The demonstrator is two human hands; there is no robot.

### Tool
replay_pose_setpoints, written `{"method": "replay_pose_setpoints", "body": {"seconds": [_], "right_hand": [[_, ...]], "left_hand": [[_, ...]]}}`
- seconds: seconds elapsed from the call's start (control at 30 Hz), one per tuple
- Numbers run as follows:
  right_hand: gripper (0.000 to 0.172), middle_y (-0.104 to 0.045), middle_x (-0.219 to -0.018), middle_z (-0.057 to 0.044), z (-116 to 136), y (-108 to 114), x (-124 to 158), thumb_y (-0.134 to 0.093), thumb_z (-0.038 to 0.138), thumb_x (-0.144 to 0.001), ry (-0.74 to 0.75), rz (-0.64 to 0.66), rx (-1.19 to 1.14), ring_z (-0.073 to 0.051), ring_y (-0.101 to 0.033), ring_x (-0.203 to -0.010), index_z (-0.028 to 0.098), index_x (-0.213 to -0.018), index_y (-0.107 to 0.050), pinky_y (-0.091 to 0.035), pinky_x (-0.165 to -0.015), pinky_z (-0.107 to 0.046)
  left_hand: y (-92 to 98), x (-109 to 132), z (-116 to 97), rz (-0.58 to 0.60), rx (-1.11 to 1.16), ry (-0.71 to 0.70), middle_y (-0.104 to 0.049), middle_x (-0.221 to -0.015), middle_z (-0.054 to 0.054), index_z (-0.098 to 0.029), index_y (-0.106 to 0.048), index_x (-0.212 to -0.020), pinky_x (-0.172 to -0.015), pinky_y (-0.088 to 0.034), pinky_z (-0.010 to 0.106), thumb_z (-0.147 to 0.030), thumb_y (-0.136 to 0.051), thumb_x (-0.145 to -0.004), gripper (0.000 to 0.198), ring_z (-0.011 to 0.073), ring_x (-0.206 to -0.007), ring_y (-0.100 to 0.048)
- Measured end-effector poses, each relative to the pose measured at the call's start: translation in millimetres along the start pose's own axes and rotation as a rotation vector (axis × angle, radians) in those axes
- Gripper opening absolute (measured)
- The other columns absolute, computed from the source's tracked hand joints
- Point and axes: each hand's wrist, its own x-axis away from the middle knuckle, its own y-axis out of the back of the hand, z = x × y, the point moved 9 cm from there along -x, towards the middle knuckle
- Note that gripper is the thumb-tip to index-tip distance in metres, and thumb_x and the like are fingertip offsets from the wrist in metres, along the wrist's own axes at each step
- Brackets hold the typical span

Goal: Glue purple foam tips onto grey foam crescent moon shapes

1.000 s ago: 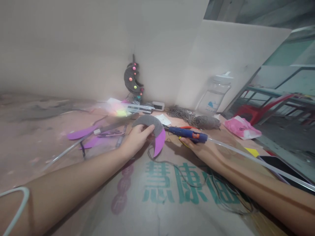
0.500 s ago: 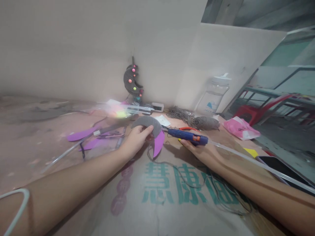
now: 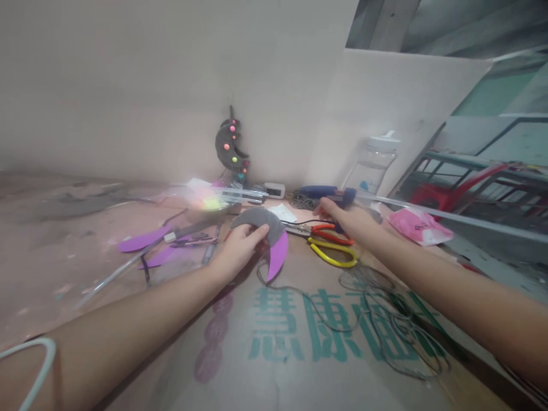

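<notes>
My left hand (image 3: 244, 245) is closed on a crescent (image 3: 277, 256) of purple card, its upper part wound with grey yarn; a strand trails from it across the cardboard. Further back on the right, my right hand (image 3: 336, 212) grips a blue hot glue gun (image 3: 323, 193) with a long clear glue stick out of its rear. The gun sits just above a bundle of grey yarn (image 3: 302, 201), which it partly hides. Between my hands lie scissors or pliers with red handles (image 3: 334, 233) and another tool with yellow handles (image 3: 334, 254).
A grey crescent with coloured pompoms (image 3: 226, 146) hangs against the back wall. Behind my right hand stands a clear water bottle (image 3: 371, 165); a pink packet (image 3: 419, 225) lies right of it. Purple card pieces (image 3: 143, 238) lie at left, and loose yarn (image 3: 398, 325) at front right.
My right hand has moved the glue gun back and up, away from the crescent, uncovering the red and yellow handles. My left hand still holds the crescent in nearly the same place.
</notes>
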Motion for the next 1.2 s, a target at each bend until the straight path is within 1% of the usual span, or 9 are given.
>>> {"method": "replay_pose_setpoints", "body": {"seconds": [0.1, 0.2, 0.33, 0.43, 0.6, 0.8, 1.0, 1.1, 1.2], "right_hand": [[0.034, -0.073, -0.088, -0.006, -14, -9, -32, -0.055, 0.047, -0.085, -0.077, 0.047, 0.058, -0.019, -0.067, -0.08, 0.017, -0.09, -0.072, -0.049, -0.067, -0.025], [0.037, -0.074, -0.093, -0.007, -31, -27, -58, -0.06, 0.046, -0.082, -0.12, 0.087, 0.117, -0.02, -0.067, -0.084, 0.016, -0.102, -0.07, -0.049, -0.07, -0.026], [0.032, -0.074, -0.092, -0.006, -49, -57, -77, -0.064, 0.042, -0.08, -0.098, 0.135, 0.142, -0.019, -0.067, -0.084, 0.015, -0.097, -0.071, -0.048, -0.072, -0.025], [0.034, -0.074, -0.091, -0.008, -57, -68, -81, -0.062, 0.044, -0.081, -0.092, 0.159, 0.175, -0.02, -0.067, -0.083, 0.013, -0.093, -0.072, -0.048, -0.071, -0.025], [0.038, -0.073, -0.098, -0.007, -53, -63, -77, -0.064, 0.045, -0.08, -0.04, 0.191, 0.227, -0.02, -0.067, -0.088, 0.017, -0.106, -0.068, -0.048, -0.074, -0.025], [0.033, -0.074, -0.094, -0.006, -45, -43, -59, -0.058, 0.045, -0.085, 0.018, 0.169, 0.33, -0.021, -0.067, -0.082, 0.02, -0.104, -0.068, -0.048, -0.071, -0.026], [0.045, -0.068, -0.115, -0.013, -26, -31, -25, -0.05, 0.052, -0.088, 0.151, 0.095, 0.462, -0.028, -0.063, -0.105, 0.02, -0.115, -0.063, -0.045, -0.089, -0.036], [0.048, -0.06, -0.129, -0.012, -24, -31, -30, -0.042, 0.05, -0.093, 0.129, 0.052, 0.366, -0.026, -0.056, -0.119, 0.02, -0.129, -0.055, -0.04, -0.099, -0.034], [0.048, -0.064, -0.123, -0.013, -34, -35, -51, -0.031, 0.046, -0.098, 0.03, 0.028, 0.262, -0.024, -0.059, -0.114, 0.016, -0.126, -0.056, -0.042, -0.095, -0.032]], "left_hand": [[-0.4, 1, -2, -0.014, 0.0, 0.01, -0.055, -0.056, -0.001, -0.016, -0.056, -0.061, -0.055, -0.038, 0.025, -0.051, -0.065, -0.067, 0.036, 0.0122, -0.056, -0.049], [0.8, 2, -4, -0.028, -0.022, 0.01, -0.055, -0.056, 0.0, -0.016, -0.057, -0.061, -0.056, -0.038, 0.025, -0.049, -0.065, -0.067, 0.035, 0.0125, -0.056, -0.05], [4.2, 0, 1, -0.032, -0.053, 0.009, -0.057, -0.058, 0.0, -0.015, -0.057, -0.063, -0.057, -0.039, 0.025, -0.051, -0.065, -0.069, 0.037, 0.0133, -0.056, -0.051], [5.7, -2, 6, -0.024, -0.072, 0.003, -0.058, -0.06, 0.0, -0.015, -0.057, -0.064, -0.057, -0.039, 0.025, -0.052, -0.064, -0.071, 0.039, 0.0135, -0.058, -0.052], [5.0, -2, 7, -0.024, -0.073, 0.013, -0.057, -0.059, 0.0, -0.016, -0.056, -0.064, -0.056, -0.039, 0.025, -0.053, -0.063, -0.072, 0.039, 0.0137, -0.057, -0.052], [0.6, -1, 0, 0.007, -0.066, -0.02, -0.057, -0.059, 0.001, -0.016, -0.058, -0.063, -0.056, -0.039, 0.026, -0.05, -0.063, -0.072, 0.036, 0.0136, -0.057, -0.051], [-3.0, 0, -4, 0.04, -0.076, -0.041, -0.056, -0.058, 0.001, -0.017, -0.058, -0.059, -0.056, -0.039, 0.026, -0.048, -0.062, -0.072, 0.034, 0.0136, -0.057, -0.05], [-3.1, 0, -5, 0.037, -0.094, -0.05, -0.056, -0.057, 0.001, -0.017, -0.058, -0.059, -0.055, -0.038, 0.025, -0.047, -0.062, -0.072, 0.034, 0.0133, -0.056, -0.05], [-2.5, -1, -3, 0.044, -0.103, -0.045, -0.057, -0.058, 0.001, -0.016, -0.059, -0.061, -0.055, -0.038, 0.025, -0.05, -0.062, -0.072, 0.037, 0.0132, -0.056, -0.05]]}}
